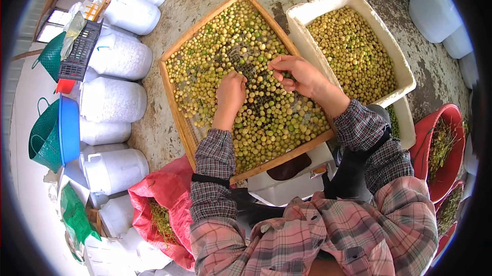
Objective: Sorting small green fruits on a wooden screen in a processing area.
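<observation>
A wooden-framed mesh tray (174, 106) lies before me, spread with small round yellow-green fruits (271, 137). Over its middle, where dark mesh shows through, my left hand (231, 95) is closed with its fingers curled down among the fruits. What those fingers hold, if anything, is hidden. To its right my right hand (301, 76) is raised over the tray's right part, thumb and forefinger pinched together and the other fingers curled in. Anything within that pinch is too small to make out. A green fruit shows beside the curled fingers.
A white foam box (405, 78) full of similar fruits stands right of the tray. White barrels (113, 99) line the left wall. A red sack (179, 189) with stems sits at lower left, a red basket (453, 137) of stems at right. Under the tray's near edge is a white container (287, 191).
</observation>
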`<action>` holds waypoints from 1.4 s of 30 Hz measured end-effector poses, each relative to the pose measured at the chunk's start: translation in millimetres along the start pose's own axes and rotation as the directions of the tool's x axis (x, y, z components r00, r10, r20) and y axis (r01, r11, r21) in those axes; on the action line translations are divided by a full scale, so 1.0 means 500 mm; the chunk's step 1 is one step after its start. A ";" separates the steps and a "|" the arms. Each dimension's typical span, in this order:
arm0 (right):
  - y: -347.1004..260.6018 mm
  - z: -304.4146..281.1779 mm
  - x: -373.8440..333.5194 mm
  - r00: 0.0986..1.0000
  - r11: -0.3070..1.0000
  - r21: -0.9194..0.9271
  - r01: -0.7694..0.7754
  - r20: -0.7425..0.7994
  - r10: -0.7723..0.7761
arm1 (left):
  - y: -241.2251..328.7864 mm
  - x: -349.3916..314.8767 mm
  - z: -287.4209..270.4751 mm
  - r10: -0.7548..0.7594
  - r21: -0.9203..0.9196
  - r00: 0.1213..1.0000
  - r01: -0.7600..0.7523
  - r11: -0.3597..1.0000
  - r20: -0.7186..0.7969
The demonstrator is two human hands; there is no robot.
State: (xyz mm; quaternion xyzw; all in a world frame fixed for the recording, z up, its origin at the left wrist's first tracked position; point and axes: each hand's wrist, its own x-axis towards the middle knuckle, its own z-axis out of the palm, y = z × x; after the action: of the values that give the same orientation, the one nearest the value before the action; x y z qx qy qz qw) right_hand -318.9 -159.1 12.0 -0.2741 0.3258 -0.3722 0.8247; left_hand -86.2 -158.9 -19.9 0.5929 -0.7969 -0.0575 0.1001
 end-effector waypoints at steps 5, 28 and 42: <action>-0.001 -0.006 -0.004 1.000 1.000 -0.018 -0.011 -0.004 0.011 | 0.046 -0.025 0.019 0.094 -0.149 0.992 -0.105 0.983 -0.079; -0.005 -0.001 -0.008 1.000 1.000 -0.001 0.009 -0.007 -0.009 | 0.107 0.039 0.027 0.005 -0.026 0.999 -0.003 1.000 0.052; 0.005 0.005 0.003 0.966 0.986 0.084 -0.146 -0.203 0.160 | 0.136 0.035 -0.068 -0.124 -0.699 0.984 0.181 0.692 0.131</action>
State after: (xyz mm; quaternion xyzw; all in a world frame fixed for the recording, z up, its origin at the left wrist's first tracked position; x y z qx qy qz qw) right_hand -315.1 -158.4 11.4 -0.1790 0.4182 -0.3450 0.8210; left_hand -146.8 -155.0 29.4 0.5704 -0.6648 -0.3888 0.2855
